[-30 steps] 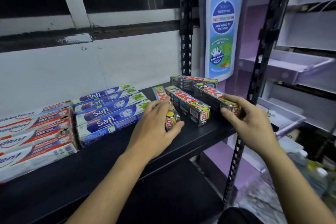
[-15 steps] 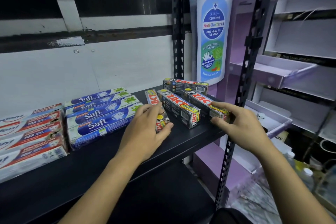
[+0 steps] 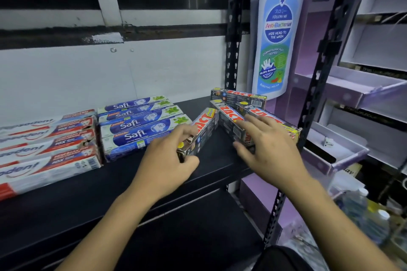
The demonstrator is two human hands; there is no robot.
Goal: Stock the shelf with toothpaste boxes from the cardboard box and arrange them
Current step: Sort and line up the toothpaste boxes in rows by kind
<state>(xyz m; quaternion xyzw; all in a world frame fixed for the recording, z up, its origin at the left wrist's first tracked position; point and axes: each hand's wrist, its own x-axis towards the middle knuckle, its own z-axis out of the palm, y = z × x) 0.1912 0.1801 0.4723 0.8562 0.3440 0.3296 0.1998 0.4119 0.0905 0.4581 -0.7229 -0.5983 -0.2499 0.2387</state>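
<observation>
Head view: both hands on the Zact toothpaste boxes at the right end of the shelf [image 3: 88, 193].

The left hand [image 3: 167, 167] grips the near end of one Zact box [image 3: 203, 127], thumb below and fingers curled over it; the box sits angled, its far end touching the middle Zact box [image 3: 229, 114]. The right hand [image 3: 271, 149] is unclenched, its spread fingers lying flat across the middle box and the right Zact box [image 3: 273, 120] by the shelf's right edge. A fourth Zact box [image 3: 239, 95] lies crosswise behind them near the back edge. Safi boxes [image 3: 136, 125] are stacked mid-shelf. Pepsodent boxes [image 3: 44, 149] sit toward the left edge.
</observation>
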